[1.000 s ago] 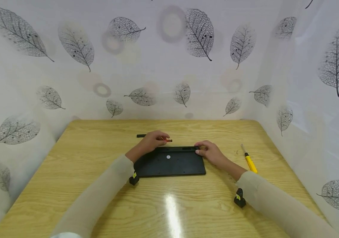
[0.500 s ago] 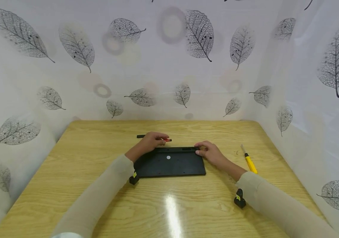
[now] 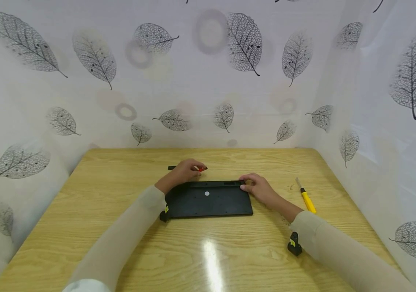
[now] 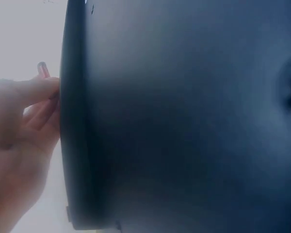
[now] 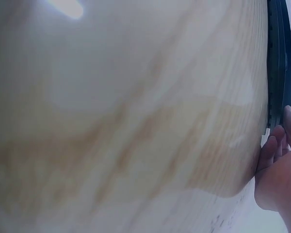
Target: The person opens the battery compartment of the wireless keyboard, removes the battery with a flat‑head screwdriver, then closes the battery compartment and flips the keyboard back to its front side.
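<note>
A black keyboard (image 3: 208, 205) lies face down on the table, with a small round white sticker on its underside and a slot-like compartment (image 3: 231, 183) at the right of its far edge. My left hand (image 3: 184, 171) is just beyond that edge, pinching a slim red battery (image 3: 203, 169) with a dark end between thumb and fingers. In the left wrist view the keyboard's underside (image 4: 184, 121) covers part of the fingers. My right hand (image 3: 260, 187) grips the keyboard's far right corner, thumb on top; the right wrist view shows its fingers at the edge (image 5: 276, 63).
A yellow-handled screwdriver (image 3: 307, 200) lies at the right, its shaft pointing away. Behind the left hand a short flat black strip (image 3: 171, 167) rests on the wooden table (image 3: 208, 251). Tiny dark bits (image 3: 291, 187) lie near the screwdriver. Leaf-patterned curtains (image 3: 193, 81) hang around the table.
My left hand has shifted slightly left and away from me with the battery, which now tilts more upward. The right hand and keyboard have stayed put.
</note>
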Available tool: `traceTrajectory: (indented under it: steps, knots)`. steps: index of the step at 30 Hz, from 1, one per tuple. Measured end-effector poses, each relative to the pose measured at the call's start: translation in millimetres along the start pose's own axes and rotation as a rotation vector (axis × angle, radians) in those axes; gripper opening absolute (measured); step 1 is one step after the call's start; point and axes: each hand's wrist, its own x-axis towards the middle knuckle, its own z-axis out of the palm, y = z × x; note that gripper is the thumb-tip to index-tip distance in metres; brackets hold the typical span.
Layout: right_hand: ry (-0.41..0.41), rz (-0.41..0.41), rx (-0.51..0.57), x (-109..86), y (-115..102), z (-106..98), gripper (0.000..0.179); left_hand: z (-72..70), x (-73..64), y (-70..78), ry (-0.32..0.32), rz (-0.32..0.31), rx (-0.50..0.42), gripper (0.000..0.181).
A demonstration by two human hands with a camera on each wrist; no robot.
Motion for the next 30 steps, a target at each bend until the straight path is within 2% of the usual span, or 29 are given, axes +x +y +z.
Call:
traceTrajectory:
  steps: [3,10,14,19,25,30]
  knots:
    - [-0.002,-0.012,-0.023,-0.7,-1,0,0.033,-1.5,2.8,-2.4,-0.006,-0.011,-0.002,0.035]
    - [-0.006,0.01,0.007,-1.2,-3,0,0.032,-5.5,11.2,-9.6,-0.035,-0.037,0.033,0.036]
    - [-0.006,0.014,0.017,-1.1,-3,1,0.032,-8.5,18.2,-10.1,-0.055,-0.053,0.071,0.036]
    - [0.003,0.023,0.013,-1.0,-3,2,0.032,-11.6,27.0,-8.6,-0.065,-0.041,0.113,0.034]
    - [0.006,0.024,0.001,-0.9,-3,1,0.032,-13.1,33.0,-5.9,-0.064,-0.069,0.128,0.03]
    - [0.007,0.018,-0.004,-1.8,-4,1,0.032,-13.0,36.5,-8.9,-0.074,-0.065,0.157,0.024]
